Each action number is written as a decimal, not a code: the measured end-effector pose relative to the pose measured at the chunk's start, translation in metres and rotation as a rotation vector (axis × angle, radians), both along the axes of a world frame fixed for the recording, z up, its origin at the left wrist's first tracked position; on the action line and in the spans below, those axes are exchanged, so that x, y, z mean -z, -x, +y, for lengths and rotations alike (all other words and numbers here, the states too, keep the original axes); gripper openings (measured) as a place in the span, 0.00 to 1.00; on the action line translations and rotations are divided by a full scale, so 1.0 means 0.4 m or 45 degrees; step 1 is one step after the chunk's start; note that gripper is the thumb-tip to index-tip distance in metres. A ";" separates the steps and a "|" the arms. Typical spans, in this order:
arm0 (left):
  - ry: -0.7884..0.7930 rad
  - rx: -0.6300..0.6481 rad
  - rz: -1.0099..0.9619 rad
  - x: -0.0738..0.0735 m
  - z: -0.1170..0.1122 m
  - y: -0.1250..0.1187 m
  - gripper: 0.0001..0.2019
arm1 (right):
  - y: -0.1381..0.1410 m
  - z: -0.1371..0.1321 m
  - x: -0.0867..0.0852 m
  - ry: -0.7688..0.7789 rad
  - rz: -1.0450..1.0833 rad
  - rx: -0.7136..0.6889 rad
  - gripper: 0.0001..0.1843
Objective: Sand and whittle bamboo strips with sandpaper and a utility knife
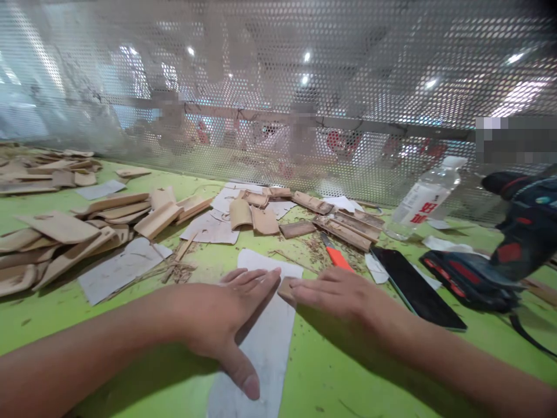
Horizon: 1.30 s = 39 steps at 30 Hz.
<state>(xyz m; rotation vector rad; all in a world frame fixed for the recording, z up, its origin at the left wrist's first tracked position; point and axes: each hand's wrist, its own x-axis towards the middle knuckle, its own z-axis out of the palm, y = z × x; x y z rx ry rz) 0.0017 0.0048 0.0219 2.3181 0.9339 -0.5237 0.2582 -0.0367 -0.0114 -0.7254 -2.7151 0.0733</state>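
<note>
My right fingers (pixel 307 292) are closed on a small bamboo piece (pixel 286 289), though the hand hides most of it and I can't see where my thumb sits. The piece is at the right edge of a white paper strip (pixel 265 354), and my left hand (pixel 220 316) lies spread on that strip, palm down, thumb out wide, holding nothing. If I press unevenly or ease off with the left, the strip could skid or crease; if the piece slips, it could knock my left fingertips, which are just beside it. The orange knife (pixel 339 259) worries me more: it lies right behind my right knuckles, so a careless reach could find its blade. Beyond it are loose bamboo pieces (pixel 346 229) and crumbs. A phone (pixel 420 290), a drill (pixel 510 249) and a bottle (pixel 426 200) crowd my right, a bamboo pile (pixel 61 226) my left, and a mesh screen (pixel 261 69) closes off the far side.
</note>
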 end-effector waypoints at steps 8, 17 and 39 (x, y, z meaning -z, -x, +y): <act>0.007 0.002 -0.019 0.001 0.004 0.002 0.72 | -0.012 0.023 -0.001 0.433 0.167 0.038 0.20; 0.013 0.005 -0.069 0.010 0.004 0.010 0.73 | -0.007 0.019 0.009 0.836 0.410 0.210 0.19; 0.030 -0.025 -0.059 0.008 0.007 0.013 0.77 | -0.002 0.007 -0.001 0.808 0.417 0.127 0.20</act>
